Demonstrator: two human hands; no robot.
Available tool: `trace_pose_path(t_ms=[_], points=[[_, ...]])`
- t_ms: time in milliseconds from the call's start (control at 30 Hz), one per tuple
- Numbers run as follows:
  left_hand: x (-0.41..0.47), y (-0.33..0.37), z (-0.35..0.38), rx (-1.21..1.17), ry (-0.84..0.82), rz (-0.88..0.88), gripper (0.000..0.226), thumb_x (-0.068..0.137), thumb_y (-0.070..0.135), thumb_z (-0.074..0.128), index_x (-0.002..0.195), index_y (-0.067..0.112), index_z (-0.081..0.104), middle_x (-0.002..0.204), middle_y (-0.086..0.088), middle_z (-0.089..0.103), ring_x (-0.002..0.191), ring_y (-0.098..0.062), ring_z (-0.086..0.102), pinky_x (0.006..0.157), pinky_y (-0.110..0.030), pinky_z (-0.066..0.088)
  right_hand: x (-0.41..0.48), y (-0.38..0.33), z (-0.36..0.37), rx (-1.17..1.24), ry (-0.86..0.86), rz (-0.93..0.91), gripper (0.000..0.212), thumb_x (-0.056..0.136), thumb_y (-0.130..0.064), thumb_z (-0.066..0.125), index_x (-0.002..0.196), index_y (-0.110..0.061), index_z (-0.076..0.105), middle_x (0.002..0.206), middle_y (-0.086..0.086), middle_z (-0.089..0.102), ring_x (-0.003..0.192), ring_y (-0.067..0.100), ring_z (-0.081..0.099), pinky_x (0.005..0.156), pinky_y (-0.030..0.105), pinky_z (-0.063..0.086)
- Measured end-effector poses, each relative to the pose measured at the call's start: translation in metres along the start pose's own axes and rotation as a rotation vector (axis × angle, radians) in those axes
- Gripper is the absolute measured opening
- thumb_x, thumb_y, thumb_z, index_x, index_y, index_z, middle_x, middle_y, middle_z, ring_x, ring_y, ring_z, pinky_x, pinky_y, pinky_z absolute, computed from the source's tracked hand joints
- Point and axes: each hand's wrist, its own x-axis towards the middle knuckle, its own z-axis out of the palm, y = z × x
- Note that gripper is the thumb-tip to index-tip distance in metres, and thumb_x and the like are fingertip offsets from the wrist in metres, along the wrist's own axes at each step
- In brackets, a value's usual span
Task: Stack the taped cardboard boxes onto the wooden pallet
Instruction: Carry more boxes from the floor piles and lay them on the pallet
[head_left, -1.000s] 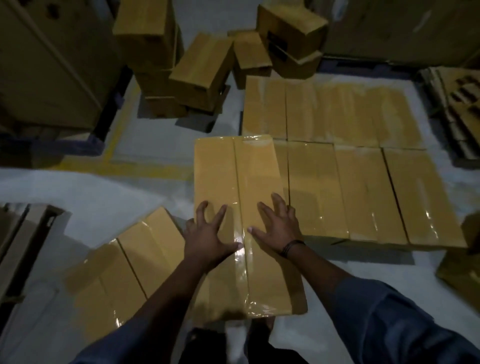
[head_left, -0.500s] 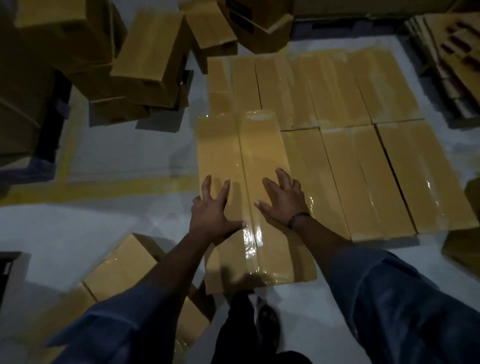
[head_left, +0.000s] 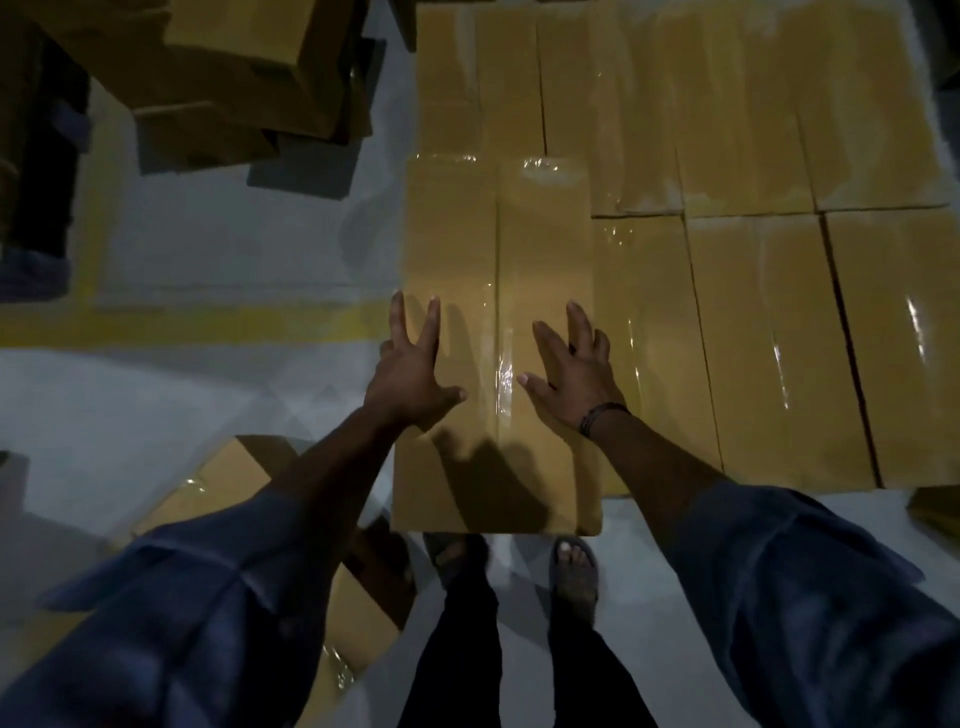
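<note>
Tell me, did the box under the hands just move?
Yes: the taped box slid forward, its near end now nearer the front edge of the neighbouring boxes.

Can't see either palm here: the left hand (head_left: 410, 379) and right hand (head_left: 576, 379) lie flat on the long box (head_left: 493, 249), so what's under them is covered. Whatever the boxes on the right (head_left: 779, 338) sit on is totally buried, and I can't tell if the long box rests on top of them or just beside them. The far row (head_left: 727, 104) runs out past the top and right edges. The pile of boxes (head_left: 249, 67) top left is chopped by the frame and too dark to count. The floor box (head_left: 234, 483) bottom left is half behind the left sleeve (head_left: 182, 623). The dark corner (head_left: 935, 512) at the right edge is only a sliver.
</note>
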Motion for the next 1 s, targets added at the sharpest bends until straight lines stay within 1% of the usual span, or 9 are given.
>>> trace_pose_path(t_ms=[133,300,367,467,567,667,733,833,1000], points=[[-0.027,-0.006,0.02,-0.038,0.031,-0.028,0.122,0.08,0.044,0.086,0.164,0.042,-0.002,0.166,0.0,-0.033,0.15,-0.048,0.025,0.114,-0.055,0.04,-0.016,0.006,0.004,-0.052,0.024,-0.047,0.077,0.092,-0.06,0.058,0.158,-0.039,0.022,0.167,-0.008,-0.02,0.152,0.039,-0.011,0.118,0.059,0.028],[-0.102,-0.013,0.063,0.005,0.0,-0.125,0.11,0.081,0.057,0.081,0.162,0.047,0.008,0.169,-0.002,-0.025,0.145,-0.046,0.035,0.114,-0.054,0.043,-0.071,0.022,0.016,-0.131,-0.055,-0.158,0.087,0.088,-0.065,0.06,0.159,-0.037,0.018,0.168,-0.001,-0.02,0.152,0.041,-0.015,0.118,0.058,0.026],[-0.132,-0.014,0.081,0.004,0.001,-0.169,0.11,0.078,0.064,0.079,0.161,0.049,0.008,0.17,-0.006,-0.019,0.145,-0.046,0.037,0.116,-0.053,0.042,-0.1,0.032,0.024,-0.166,-0.099,-0.178,0.093,0.086,-0.066,0.063,0.159,-0.036,0.015,0.167,0.0,-0.023,0.152,0.04,-0.013,0.118,0.056,0.029],[-0.162,-0.019,0.096,-0.031,0.038,-0.163,0.115,0.071,0.07,0.081,0.16,0.051,0.011,0.17,-0.008,-0.006,0.133,-0.04,0.052,0.113,-0.051,0.046,-0.14,0.046,0.037,-0.169,-0.127,-0.244,0.106,0.08,-0.066,0.071,0.16,-0.034,0.009,0.164,0.0,-0.031,0.152,0.041,0.0,0.114,0.055,0.039],[-0.173,-0.024,0.095,-0.055,0.018,-0.149,0.119,0.067,0.055,0.092,0.162,0.045,0.021,0.164,-0.012,0.014,0.118,-0.029,0.061,0.109,-0.044,0.05,-0.164,0.061,0.052,-0.106,-0.156,-0.286,0.113,0.078,-0.053,0.081,0.161,-0.033,0.008,0.16,-0.002,-0.039,0.153,0.037,0.008,0.113,0.049,0.041],[-0.173,-0.029,0.092,0.005,0.038,-0.119,0.112,0.071,0.038,0.094,0.16,0.046,0.027,0.149,-0.014,0.036,0.116,-0.031,0.06,0.104,-0.044,0.052,-0.161,0.071,0.055,-0.039,-0.077,-0.31,0.103,0.079,-0.033,0.086,0.16,-0.031,0.023,0.163,0.004,-0.033,0.15,0.037,0.027,0.113,0.042,0.043],[-0.167,-0.036,0.091,0.055,0.075,-0.069,0.101,0.076,0.033,0.091,0.158,0.045,0.033,0.133,-0.012,0.048,0.112,-0.033,0.059,0.092,-0.04,0.052,-0.156,0.076,0.051,-0.03,-0.056,-0.301,0.1,0.078,-0.03,0.087,0.158,-0.031,0.027,0.165,0.006,-0.029,0.147,0.036,0.034,0.113,0.037,0.042],[-0.162,-0.047,0.096,0.135,0.114,0.0,0.097,0.076,0.027,0.092,0.157,0.042,0.04,0.123,-0.013,0.061,0.099,-0.03,0.061,0.075,-0.035,0.043,-0.156,0.079,0.051,-0.054,-0.053,-0.279,0.095,0.081,-0.032,0.085,0.158,-0.035,0.03,0.167,0.004,-0.023,0.154,0.029,0.017,0.117,0.032,0.03],[-0.167,-0.043,0.099,0.046,0.156,0.014,0.098,0.073,0.02,0.095,0.155,0.036,0.045,0.134,-0.014,0.067,0.084,-0.018,0.057,0.067,-0.031,0.043,-0.161,0.081,0.054,-0.035,0.005,-0.257,0.092,0.081,-0.03,0.085,0.157,-0.035,0.034,0.169,0.004,-0.017,0.156,0.023,0.006,0.121,0.031,0.023]])
